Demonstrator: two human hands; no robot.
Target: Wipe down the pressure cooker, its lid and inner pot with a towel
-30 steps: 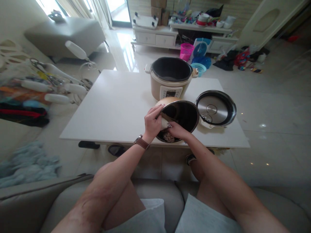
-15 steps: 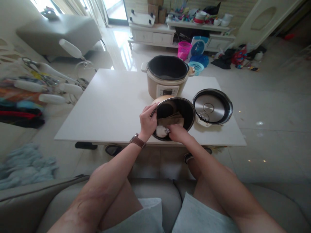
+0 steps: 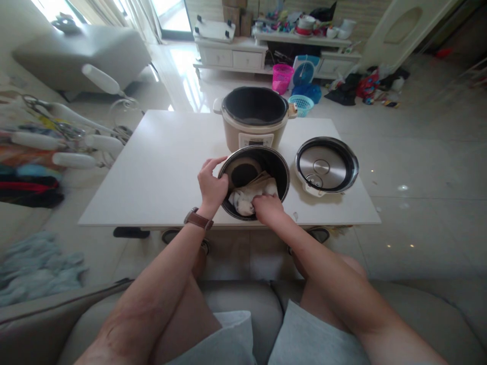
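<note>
A dark-lined inner pot (image 3: 283, 165) is tilted toward me above the near part of the white table. My left hand (image 3: 213, 186) grips its left rim, thumb inside and fingers around the outside. Inside the pot, my right hand (image 3: 267, 207) is closed on a pale, crumpled cloth (image 3: 247, 196) that lies against the lower wall. Some of the right fingers are hidden by the cloth. Directly behind the pot stands the beige electric pressure cooker (image 3: 254, 109), without its lid. To the right, the round lid (image 3: 326, 165) rests with its metal underside up.
The white table (image 3: 133, 182) spans the space before my knees. Beyond it on the floor are a pink basket (image 3: 282, 77), a light-blue basket (image 3: 301, 104) and several bags (image 3: 344, 90). White lamp arms (image 3: 97, 78) reach in near the table's left edge.
The inner pot and both hands have shifted left, and the pot's opening faces me more. More of the cloth shows, bunched around my right hand.
</note>
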